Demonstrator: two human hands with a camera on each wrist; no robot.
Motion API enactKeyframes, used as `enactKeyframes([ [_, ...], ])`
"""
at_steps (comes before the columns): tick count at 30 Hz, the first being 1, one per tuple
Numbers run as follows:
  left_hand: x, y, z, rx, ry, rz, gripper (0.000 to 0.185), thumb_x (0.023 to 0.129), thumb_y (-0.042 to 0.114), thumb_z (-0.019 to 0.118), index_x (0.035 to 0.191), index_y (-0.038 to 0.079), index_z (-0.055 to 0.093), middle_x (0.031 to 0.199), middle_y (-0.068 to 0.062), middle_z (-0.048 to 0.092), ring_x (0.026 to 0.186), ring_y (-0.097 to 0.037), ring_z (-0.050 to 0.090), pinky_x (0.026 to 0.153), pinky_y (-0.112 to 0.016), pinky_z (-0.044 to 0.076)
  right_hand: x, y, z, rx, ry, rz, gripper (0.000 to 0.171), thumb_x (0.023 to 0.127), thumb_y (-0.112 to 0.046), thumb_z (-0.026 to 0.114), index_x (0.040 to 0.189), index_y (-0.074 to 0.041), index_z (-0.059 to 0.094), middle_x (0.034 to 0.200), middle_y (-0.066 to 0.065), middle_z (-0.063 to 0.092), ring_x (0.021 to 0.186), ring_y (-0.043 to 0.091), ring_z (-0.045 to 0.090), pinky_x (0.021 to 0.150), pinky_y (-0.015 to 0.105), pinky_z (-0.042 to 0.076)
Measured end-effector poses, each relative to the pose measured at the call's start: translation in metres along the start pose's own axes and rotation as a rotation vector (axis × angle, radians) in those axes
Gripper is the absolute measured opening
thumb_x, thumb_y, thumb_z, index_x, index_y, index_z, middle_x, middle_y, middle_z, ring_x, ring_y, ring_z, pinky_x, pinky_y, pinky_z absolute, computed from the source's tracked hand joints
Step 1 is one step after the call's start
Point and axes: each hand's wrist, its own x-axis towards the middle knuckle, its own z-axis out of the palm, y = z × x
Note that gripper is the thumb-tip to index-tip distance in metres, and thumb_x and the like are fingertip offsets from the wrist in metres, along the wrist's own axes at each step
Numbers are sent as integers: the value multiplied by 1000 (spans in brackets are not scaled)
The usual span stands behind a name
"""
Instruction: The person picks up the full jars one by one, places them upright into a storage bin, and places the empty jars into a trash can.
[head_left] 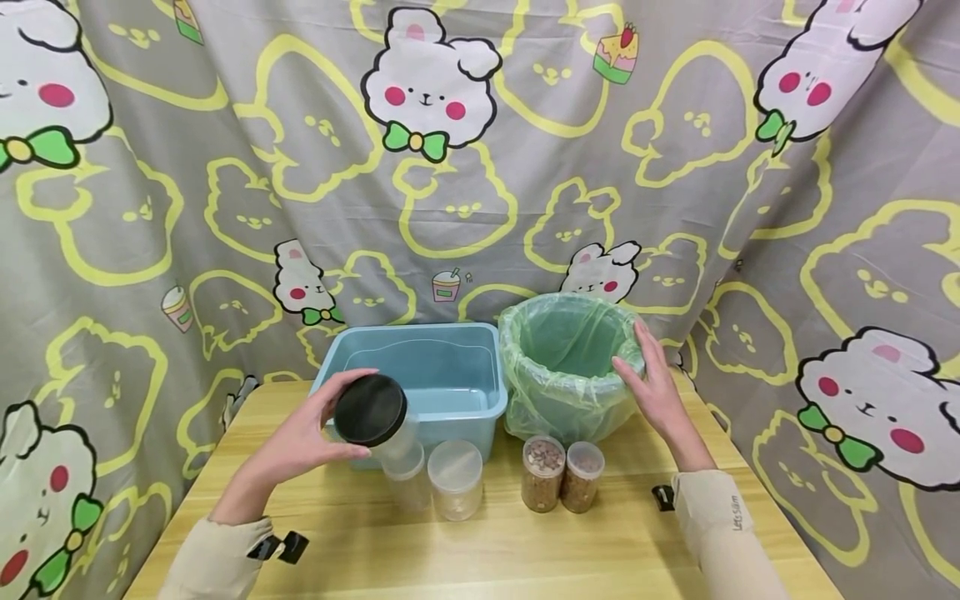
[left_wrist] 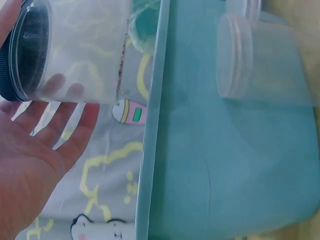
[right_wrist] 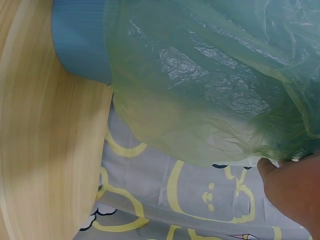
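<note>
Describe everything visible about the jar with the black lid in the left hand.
The jar with the black lid is a clear plastic cylinder, seemingly empty, its round black lid screwed on. It is tipped so the lid faces the head camera, held off the wooden table just in front of the blue tub. The left hand grips it from the side, fingers showing through the wall in the wrist view.
</note>
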Motion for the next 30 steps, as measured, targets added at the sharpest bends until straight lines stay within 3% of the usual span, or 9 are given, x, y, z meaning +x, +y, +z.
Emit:
enactKeyframes([
  [11, 48, 8, 21, -12, 9, 44, 96, 75, 14, 94, 156, 29, 43, 151, 2, 50, 131, -13, 53, 107, -23, 47, 0, -1, -1, 0, -14, 10, 80, 104, -29, 58, 167, -9, 12, 174, 19, 8, 159, 44, 8, 122, 72, 10],
  [19, 79, 20, 34, -48, 29, 30, 95, 77, 16, 93, 155, 31, 42, 151, 5, 49, 130, -16, 55, 108, -27, 47, 0, 3, -2, -15, -11, 3, 79, 105, -31, 57, 167, -8, 12, 174, 18, 8, 158, 45, 9, 122, 72, 10],
  [30, 108, 29, 51, -124, 163, 107, 96, 79, 13, 92, 156, 35, 40, 154, 5, 48, 134, -16, 53, 103, -27, 51, 1, 4, -1, -22, -15, 7, 78, 106, -31, 57, 167, -11, 13, 174, 15, 9, 159, 44, 9, 122, 72, 10],
])
